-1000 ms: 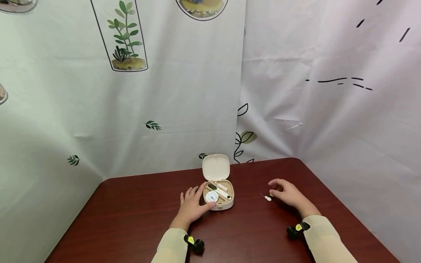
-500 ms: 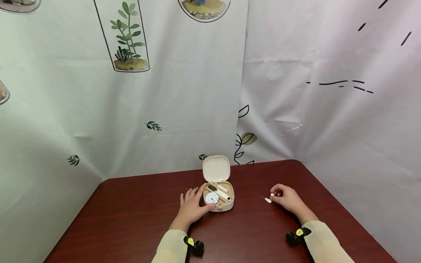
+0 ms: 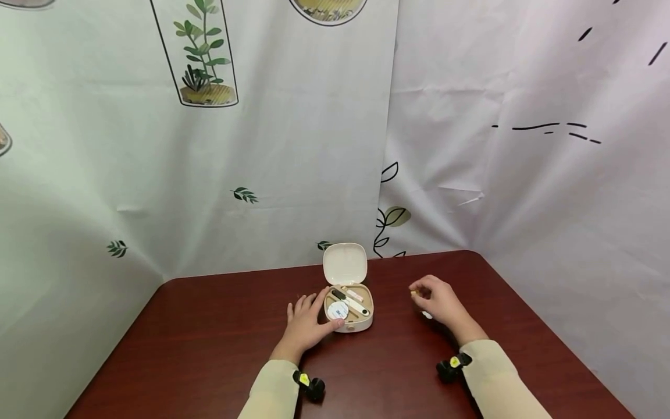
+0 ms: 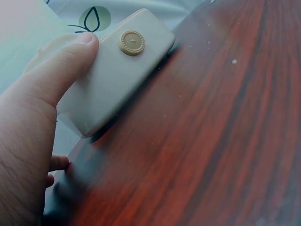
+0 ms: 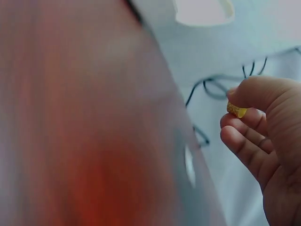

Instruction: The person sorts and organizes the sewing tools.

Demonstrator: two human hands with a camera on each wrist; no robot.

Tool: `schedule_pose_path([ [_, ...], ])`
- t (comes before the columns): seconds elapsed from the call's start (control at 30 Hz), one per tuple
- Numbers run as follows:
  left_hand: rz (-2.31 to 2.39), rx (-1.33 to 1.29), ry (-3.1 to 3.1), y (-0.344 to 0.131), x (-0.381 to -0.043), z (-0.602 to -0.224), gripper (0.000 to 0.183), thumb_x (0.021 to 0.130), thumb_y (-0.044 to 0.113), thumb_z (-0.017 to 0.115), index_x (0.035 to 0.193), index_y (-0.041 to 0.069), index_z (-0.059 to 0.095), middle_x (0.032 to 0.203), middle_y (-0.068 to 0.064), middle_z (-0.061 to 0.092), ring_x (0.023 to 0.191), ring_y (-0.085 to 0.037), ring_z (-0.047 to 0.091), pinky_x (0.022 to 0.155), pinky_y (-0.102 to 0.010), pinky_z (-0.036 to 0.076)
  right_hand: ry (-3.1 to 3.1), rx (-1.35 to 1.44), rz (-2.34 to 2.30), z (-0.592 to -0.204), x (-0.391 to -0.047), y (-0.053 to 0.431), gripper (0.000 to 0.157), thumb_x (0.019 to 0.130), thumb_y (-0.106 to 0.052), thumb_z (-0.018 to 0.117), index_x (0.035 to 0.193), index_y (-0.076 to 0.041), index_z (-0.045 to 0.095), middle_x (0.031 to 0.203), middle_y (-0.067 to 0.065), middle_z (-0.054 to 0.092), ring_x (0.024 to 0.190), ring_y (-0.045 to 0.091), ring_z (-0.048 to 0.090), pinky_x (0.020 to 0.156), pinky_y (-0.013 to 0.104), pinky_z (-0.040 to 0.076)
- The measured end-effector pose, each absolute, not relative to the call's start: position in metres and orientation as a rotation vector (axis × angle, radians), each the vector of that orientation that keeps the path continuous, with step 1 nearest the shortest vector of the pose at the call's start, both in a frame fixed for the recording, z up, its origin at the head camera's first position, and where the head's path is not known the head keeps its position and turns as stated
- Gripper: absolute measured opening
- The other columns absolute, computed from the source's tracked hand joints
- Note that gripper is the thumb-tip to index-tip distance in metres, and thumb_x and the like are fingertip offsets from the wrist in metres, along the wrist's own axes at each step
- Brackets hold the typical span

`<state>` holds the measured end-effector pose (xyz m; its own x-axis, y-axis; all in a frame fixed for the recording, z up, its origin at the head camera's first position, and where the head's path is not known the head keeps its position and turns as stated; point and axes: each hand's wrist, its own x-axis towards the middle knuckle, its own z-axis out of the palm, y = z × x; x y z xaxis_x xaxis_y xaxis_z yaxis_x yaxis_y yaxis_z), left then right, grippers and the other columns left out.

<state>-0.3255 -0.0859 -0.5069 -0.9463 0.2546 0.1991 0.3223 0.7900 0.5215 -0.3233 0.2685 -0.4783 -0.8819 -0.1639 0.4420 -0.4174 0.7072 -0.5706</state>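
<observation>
A white sewing box (image 3: 357,327) stands on the table with its lid (image 3: 345,263) raised. Inside lie a round white disc (image 3: 337,310), a white tool with a dark green end (image 3: 356,306) and a small pale pink tube (image 3: 354,295). My left hand (image 3: 305,330) rests against the box's near left corner, fingers spread, thumb at the front rim. In the left wrist view the thumb lies beside a button-shaped clasp (image 4: 132,43). Right of the box, my right hand (image 3: 439,301) pinches a small gold thimble (image 5: 236,109) between thumb and fingers, above the table.
A small white flat piece (image 3: 427,315) lies on the table under the right hand, partly covered by it. The dark red table (image 3: 220,331) meets a printed white curtain (image 3: 293,174) at its back edge.
My right hand has closed its fingertips on the thimble, lifted it off the table and moved it left and away, towards the box. The left hand stays at the box.
</observation>
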Motion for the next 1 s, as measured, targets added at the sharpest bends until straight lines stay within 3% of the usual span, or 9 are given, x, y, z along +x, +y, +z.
schedule_pose_path([
  [0.4,-0.866,-0.454,-2.866,-0.086,-0.326,-0.508,0.097,0.080,0.077,0.063,0.159,0.028,0.034,0.153,-0.018,0.042,0.146,-0.046,0.027,0.114,-0.073,0.008,-2.478,0.545,1.105,-0.460,-0.336,0.200,0.016,0.084,-0.002,0.080,0.098,-0.009,0.075,0.093,-0.003,0.064,0.081,0.013,0.059,0.071,0.029,0.053],
  [1.0,-0.872,-0.448,-2.875,-0.085,-0.323,-0.505,0.096,0.082,0.076,0.062,0.159,0.027,0.035,0.152,-0.019,0.043,0.146,-0.046,0.027,0.114,-0.073,0.008,-2.653,0.720,0.949,-0.463,-0.336,0.171,0.014,0.084,-0.007,0.082,0.095,-0.012,0.077,0.093,-0.004,0.066,0.081,0.011,0.059,0.071,0.028,0.052],
])
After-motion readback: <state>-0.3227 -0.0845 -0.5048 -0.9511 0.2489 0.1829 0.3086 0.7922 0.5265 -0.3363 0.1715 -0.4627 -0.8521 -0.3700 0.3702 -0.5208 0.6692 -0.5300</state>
